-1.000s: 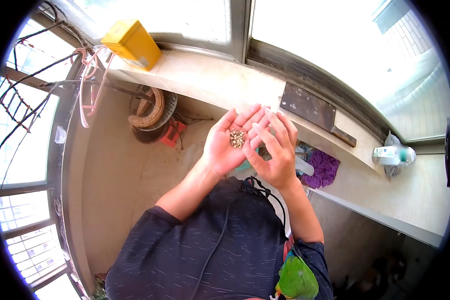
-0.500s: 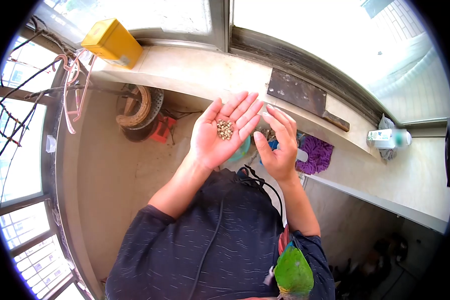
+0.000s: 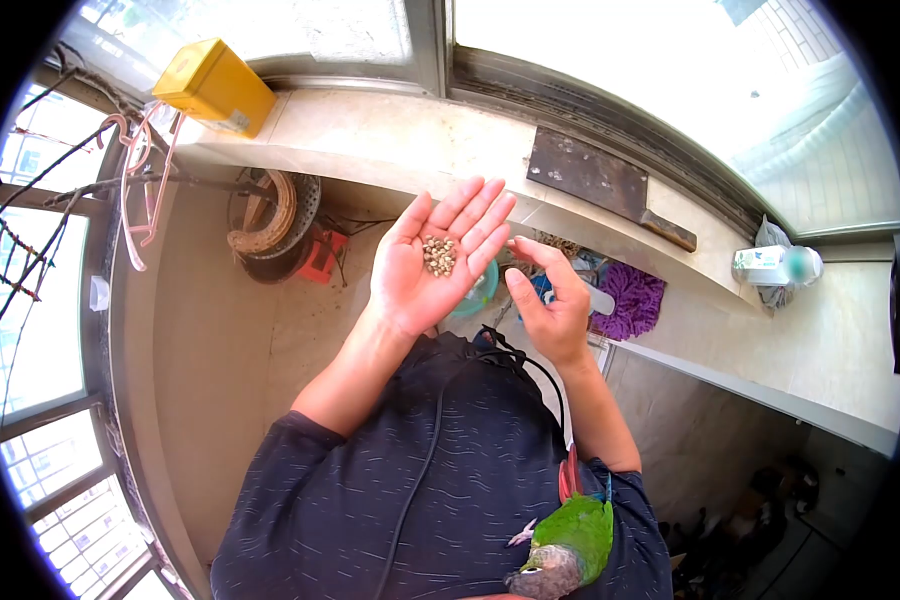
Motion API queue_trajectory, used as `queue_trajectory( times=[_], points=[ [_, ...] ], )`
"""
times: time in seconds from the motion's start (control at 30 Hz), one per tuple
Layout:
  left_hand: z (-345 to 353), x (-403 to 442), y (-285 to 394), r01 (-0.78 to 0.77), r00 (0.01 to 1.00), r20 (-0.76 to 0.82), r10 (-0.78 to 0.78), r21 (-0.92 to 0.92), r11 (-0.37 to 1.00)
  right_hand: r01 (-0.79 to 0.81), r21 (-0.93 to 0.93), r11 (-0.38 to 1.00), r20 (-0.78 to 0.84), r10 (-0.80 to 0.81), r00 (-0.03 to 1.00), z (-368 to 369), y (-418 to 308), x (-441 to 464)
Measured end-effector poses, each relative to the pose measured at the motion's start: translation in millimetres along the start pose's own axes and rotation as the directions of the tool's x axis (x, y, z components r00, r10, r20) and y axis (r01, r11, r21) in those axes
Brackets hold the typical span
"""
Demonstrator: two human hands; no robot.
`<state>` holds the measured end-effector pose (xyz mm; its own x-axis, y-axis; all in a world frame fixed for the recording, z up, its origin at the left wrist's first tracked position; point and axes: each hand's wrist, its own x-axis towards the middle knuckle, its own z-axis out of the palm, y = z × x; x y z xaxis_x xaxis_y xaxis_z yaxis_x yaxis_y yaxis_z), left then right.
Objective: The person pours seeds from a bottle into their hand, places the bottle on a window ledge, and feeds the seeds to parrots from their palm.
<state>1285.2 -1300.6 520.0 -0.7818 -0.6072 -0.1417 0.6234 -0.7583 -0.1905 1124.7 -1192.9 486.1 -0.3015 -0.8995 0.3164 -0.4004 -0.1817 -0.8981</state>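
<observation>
My left hand is palm up with its fingers stretched out, and a small pile of pale seeds rests in the palm. To its right, my right hand is raised with its fingers apart and slightly curled, nothing visible between them. The two hands do not touch. A green parrot with a greyish head and red tail clings to the dark shirt near my right upper arm, its head low toward the bottom of the view.
A yellow tin, a cleaver and a white bottle lie along the ledge. Pink hangers and branches are at the left. Below the ledge are a basket and a purple mat.
My right hand has moved away from my left palm, and the seeds are more exposed. The parrot has turned, bringing its head into view. The whole view has shifted a little.
</observation>
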Motion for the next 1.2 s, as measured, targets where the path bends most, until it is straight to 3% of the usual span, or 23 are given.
queue_trajectory(
  times=[0.13, 0.2, 0.33, 0.4, 0.5, 0.6, 0.8, 0.9, 1.0, 1.03, 1.1, 1.2],
  points=[
    [-0.5, -0.4, -0.5, 0.005, 1.000, 0.011, -0.005, -0.009, 1.000, -0.193, 0.341, 0.920, 0.091, 0.173, 0.981, 5.8, -4.3, -2.8],
    [-0.5, -0.7, -1.0, 0.001, 1.000, 0.004, -0.001, -0.009, 1.000, -0.297, 0.575, 0.762, 0.170, 0.243, 0.955, 8.7, -6.6, -2.1],
    [-1.7, -1.5, -0.3, -0.010, 1.000, 0.012, 0.010, 0.000, 1.000, -0.379, 0.780, 0.498, 0.212, 0.359, 0.909, 10.4, -1.8, 1.8],
    [-1.3, -3.0, -0.1, -0.020, 1.000, 0.003, 0.020, -0.003, 1.000, -0.402, 0.863, 0.306, 0.259, 0.416, 0.872, 7.0, -5.0, 6.3],
    [-4.2, -4.0, 2.2, -0.024, 1.000, 0.006, 0.024, -0.021, 0.999, -0.428, 0.884, 0.185, 0.310, 0.453, 0.836, 1.5, -5.2, 8.3],
    [-6.0, -4.3, 3.8, -0.030, 1.000, 0.006, 0.030, -0.012, 0.999, -0.452, 0.874, 0.175, 0.334, 0.460, 0.823, 0.0, -9.3, 6.6],
    [-7.4, -4.4, 5.0, -0.026, 1.000, 0.004, 0.026, -0.028, 0.999, -0.474, 0.847, 0.240, 0.342, 0.436, 0.832, -0.1, -15.8, -0.5],
    [-8.3, -4.2, 4.7, -0.022, 1.000, 0.003, 0.022, -0.021, 1.000, -0.441, 0.793, 0.420, 0.300, 0.361, 0.883, 2.3, -13.2, -5.3],
    [-11.0, -2.0, 3.7, -0.020, 1.000, 0.010, 0.020, -0.004, 1.000, -0.378, 0.553, 0.743, 0.217, 0.310, 0.926, 10.4, -30.8, -4.5],
    [-12.0, -1.0, 3.1, -0.020, 1.000, 0.015, 0.020, 0.003, 1.000, -0.224, 0.368, 0.902, 0.148, 0.181, 0.972, 15.4, -34.2, -2.0],
    [-13.0, -0.2, 1.4, -0.012, 1.000, 0.026, 0.012, 0.008, 1.000, -0.097, 0.192, 0.977, 0.167, 0.065, 0.984, 16.6, -43.3, 4.3],
    [-15.7, 0.3, 1.9, -0.005, 0.999, 0.053, 0.004, 0.019, 1.000, -0.046, 0.127, 0.991, 0.185, 0.022, 0.983, 21.1, -44.7, 6.4]
  ],
)
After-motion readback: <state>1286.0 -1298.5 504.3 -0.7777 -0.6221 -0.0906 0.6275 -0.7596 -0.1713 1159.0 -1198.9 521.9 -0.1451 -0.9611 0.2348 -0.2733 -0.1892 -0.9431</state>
